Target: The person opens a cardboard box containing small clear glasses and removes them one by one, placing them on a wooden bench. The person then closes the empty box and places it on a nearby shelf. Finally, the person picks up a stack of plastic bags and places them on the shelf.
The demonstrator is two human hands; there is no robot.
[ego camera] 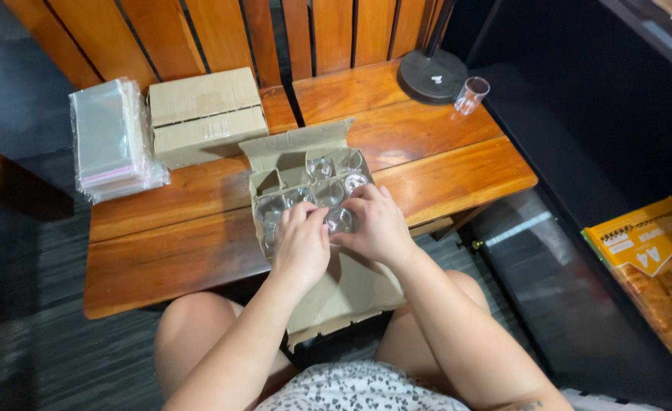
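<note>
Reaching into the open cardboard box [305, 199], the left hand [299, 247] and the right hand [380, 227] close together over one small clear glass [340, 220] in a front cell of the divider, the fingers of both curled around its rim and pinching it between them. The glass sits low in its compartment, with more like it [328, 180] in the cells behind. The risk, as I judge it, lies in the materials: the glass is smooth, round and thin-walled, so a slack pinch could let it slide back and knock a neighbour, and the soft, creased divider (its edges already bent) could catch the rim and tip it. The box also overhangs the front edge of the tabletop [168, 243], its lower flap [351, 293] drooping over the person's lap, so a hard pull could drag the whole load forward. The slatted wood is glossy and reddish. Further back lie a closed carton [207, 114], a stack of clear plastic sleeves [111, 141], a dark round lamp base [433, 74] and a lone glass [471, 95] near the right edge.
</note>
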